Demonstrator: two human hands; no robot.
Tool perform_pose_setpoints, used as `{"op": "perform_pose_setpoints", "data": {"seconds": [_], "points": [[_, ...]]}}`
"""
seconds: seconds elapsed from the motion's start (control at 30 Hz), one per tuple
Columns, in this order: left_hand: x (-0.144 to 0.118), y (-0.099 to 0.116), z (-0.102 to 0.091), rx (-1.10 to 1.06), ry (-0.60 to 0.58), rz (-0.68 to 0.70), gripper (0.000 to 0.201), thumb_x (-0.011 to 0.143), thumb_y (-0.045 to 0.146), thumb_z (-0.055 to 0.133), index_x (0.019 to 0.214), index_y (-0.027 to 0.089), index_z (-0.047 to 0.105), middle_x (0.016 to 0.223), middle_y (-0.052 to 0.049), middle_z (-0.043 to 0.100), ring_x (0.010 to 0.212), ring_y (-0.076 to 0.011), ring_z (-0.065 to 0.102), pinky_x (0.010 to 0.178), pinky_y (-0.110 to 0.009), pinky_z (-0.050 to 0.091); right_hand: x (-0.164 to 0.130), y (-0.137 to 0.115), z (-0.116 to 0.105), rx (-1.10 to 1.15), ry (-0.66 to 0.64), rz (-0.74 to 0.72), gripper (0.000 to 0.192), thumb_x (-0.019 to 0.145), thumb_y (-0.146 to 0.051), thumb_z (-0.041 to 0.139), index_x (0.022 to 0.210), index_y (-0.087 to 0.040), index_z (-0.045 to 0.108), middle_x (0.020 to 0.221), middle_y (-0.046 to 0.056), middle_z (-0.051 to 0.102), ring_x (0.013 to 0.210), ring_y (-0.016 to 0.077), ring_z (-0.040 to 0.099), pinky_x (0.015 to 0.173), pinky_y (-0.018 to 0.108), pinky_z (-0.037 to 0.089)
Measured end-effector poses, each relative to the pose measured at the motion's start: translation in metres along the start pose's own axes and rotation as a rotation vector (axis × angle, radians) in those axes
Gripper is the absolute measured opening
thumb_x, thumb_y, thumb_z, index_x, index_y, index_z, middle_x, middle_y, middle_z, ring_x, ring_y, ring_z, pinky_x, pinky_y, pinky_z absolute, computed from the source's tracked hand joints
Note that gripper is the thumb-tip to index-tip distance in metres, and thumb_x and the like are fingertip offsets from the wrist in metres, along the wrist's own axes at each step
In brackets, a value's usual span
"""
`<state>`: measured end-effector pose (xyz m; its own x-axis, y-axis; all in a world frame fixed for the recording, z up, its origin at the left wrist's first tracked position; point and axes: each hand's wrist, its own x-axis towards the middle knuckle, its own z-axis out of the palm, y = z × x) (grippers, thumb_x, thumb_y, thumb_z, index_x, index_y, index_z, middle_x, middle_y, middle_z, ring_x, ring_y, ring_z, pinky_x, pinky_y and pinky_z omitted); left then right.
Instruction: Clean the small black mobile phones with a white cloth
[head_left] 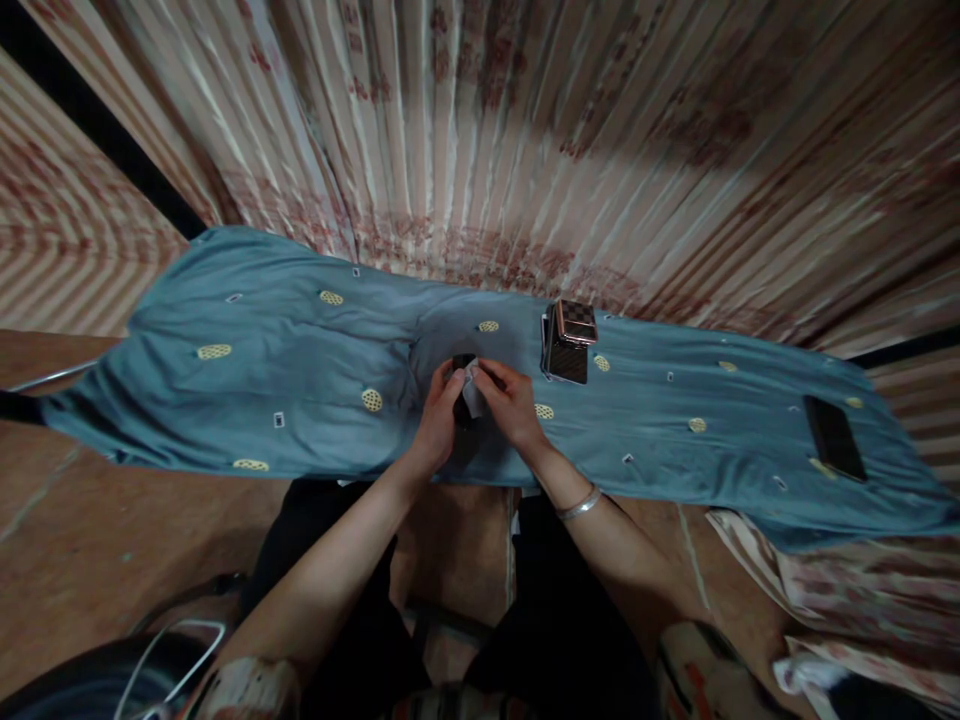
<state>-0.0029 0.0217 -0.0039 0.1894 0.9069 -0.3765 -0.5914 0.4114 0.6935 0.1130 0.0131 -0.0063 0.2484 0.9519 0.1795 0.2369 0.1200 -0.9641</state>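
At the middle of the blue cloth-covered table, my left hand is closed on one side of a small dark object, whose kind I cannot make out. A thin greyish-white piece of cloth or paper lies against its near side. My right hand pinches this pale piece from the right, its thumb towards the left thumb. The fingers hide much of both things. Both hands are just above the tabletop, close together.
Right of my hands, a shiny checkered case rests on dark flat patterned items. A black phone-like slab lies near the table's right end. A pleated curtain hangs behind the table. A dark round seat with a metal frame stands lower left.
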Motion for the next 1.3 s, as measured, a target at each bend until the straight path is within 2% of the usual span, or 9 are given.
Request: {"op": "perform_pose_setpoints", "data": {"seconds": [0.13, 0.33, 0.47, 0.57, 0.73, 0.87, 1.0, 1.17, 1.3], "points": [[-0.001, -0.011, -0.001, 0.158, -0.044, 0.150, 0.030, 0.084, 0.027, 0.075, 0.113, 0.022, 0.069, 0.105, -0.001, 0.073, 0.099, -0.0141, 0.066, 0.091, -0.022, 0.049, 0.001, 0.003, -0.007, 0.021, 0.039, 0.020, 0.037, 0.087, -0.054, 0.068, 0.103, -0.022, 0.081, 0.093, 0.002, 0.081, 0.087, 0.0215, 0.073, 0.079, 0.032, 0.060], [0.002, -0.023, -0.002, 0.286, -0.178, 0.158, 0.056, 0.076, 0.038, 0.081, 0.127, 0.021, 0.064, 0.114, -0.004, 0.075, 0.109, -0.0206, 0.067, 0.103, -0.033, 0.048, -0.004, -0.002, -0.019, 0.035, 0.070, -0.046, 0.032, 0.090, -0.046, 0.067, 0.109, -0.024, 0.081, 0.101, 0.001, 0.082, 0.094, 0.0199, 0.074, 0.088, 0.032, 0.059], [0.002, -0.021, -0.001, 0.412, -0.249, 0.220, 0.061, 0.078, 0.043, 0.079, 0.133, 0.020, 0.064, 0.130, -0.008, 0.072, 0.124, -0.0245, 0.064, 0.112, -0.037, 0.044, -0.009, -0.009, -0.029, -0.019, 0.082, -0.128, 0.027, 0.092, -0.042, 0.066, 0.110, -0.029, 0.082, 0.115, 0.001, 0.081, 0.111, 0.0220, 0.073, 0.103, 0.038, 0.055], [0.000, -0.016, 0.000, 0.512, -0.287, 0.255, 0.063, 0.078, 0.046, 0.079, 0.132, 0.017, 0.066, 0.131, -0.010, 0.072, 0.126, -0.0272, 0.063, 0.114, -0.039, 0.043, -0.007, -0.013, -0.035, 0.003, 0.058, -0.142, 0.023, 0.091, -0.041, 0.068, 0.102, -0.030, 0.084, 0.110, 0.001, 0.082, 0.109, 0.0233, 0.074, 0.103, 0.039, 0.055], [-0.001, -0.015, -0.003, 0.616, -0.296, 0.260, 0.065, 0.080, 0.047, 0.077, 0.135, 0.014, 0.066, 0.131, -0.012, 0.073, 0.126, -0.0289, 0.064, 0.114, -0.041, 0.043, -0.001, -0.014, -0.037, 0.166, 0.002, -0.008, 0.021, 0.084, -0.046, 0.075, 0.089, -0.028, 0.085, 0.097, 0.001, 0.083, 0.097, 0.0234, 0.076, 0.094, 0.038, 0.059], [0.002, -0.016, -0.010, 0.728, -0.265, 0.340, 0.068, 0.079, 0.047, 0.077, 0.138, 0.015, 0.064, 0.128, -0.012, 0.072, 0.125, -0.0289, 0.063, 0.116, -0.043, 0.041, 0.000, -0.011, -0.035, 0.328, 0.015, 0.122, 0.023, 0.076, -0.046, 0.081, 0.087, -0.026, 0.085, 0.091, 0.001, 0.083, 0.092, 0.0227, 0.076, 0.091, 0.037, 0.060], [0.002, -0.013, -0.013, 0.883, -0.310, 0.428, 0.070, 0.082, 0.048, 0.076, 0.142, 0.016, 0.060, 0.124, -0.013, 0.072, 0.122, -0.0291, 0.064, 0.113, -0.045, 0.043, 0.002, -0.007, -0.036, 0.458, 0.038, 0.231, 0.025, 0.069, -0.043, 0.087, 0.085, -0.024, 0.085, 0.089, 0.003, 0.084, 0.089, 0.0215, 0.077, 0.090, 0.036, 0.060], [0.002, -0.011, -0.015, 0.977, -0.368, 0.472, 0.073, 0.084, 0.053, 0.073, 0.145, 0.015, 0.057, 0.125, -0.015, 0.069, 0.117, -0.0284, 0.065, 0.108, -0.045, 0.047, 0.005, -0.005, -0.035, 0.487, 0.065, 0.253, 0.024, 0.066, -0.042, 0.088, 0.081, -0.023, 0.085, 0.089, 0.004, 0.084, 0.087, 0.0213, 0.077, 0.091, 0.037, 0.060], [0.003, -0.010, -0.017, 1.020, -0.375, 0.488, 0.072, 0.087, 0.052, 0.071, 0.147, 0.017, 0.056, 0.123, -0.013, 0.068, 0.115, -0.0272, 0.064, 0.106, -0.044, 0.048, 0.004, -0.008, -0.037, 0.487, 0.024, 0.265, 0.027, 0.065, -0.040, 0.090, 0.086, -0.024, 0.085, 0.097, 0.004, 0.084, 0.095, 0.0219, 0.077, 0.098, 0.039, 0.058]]}}
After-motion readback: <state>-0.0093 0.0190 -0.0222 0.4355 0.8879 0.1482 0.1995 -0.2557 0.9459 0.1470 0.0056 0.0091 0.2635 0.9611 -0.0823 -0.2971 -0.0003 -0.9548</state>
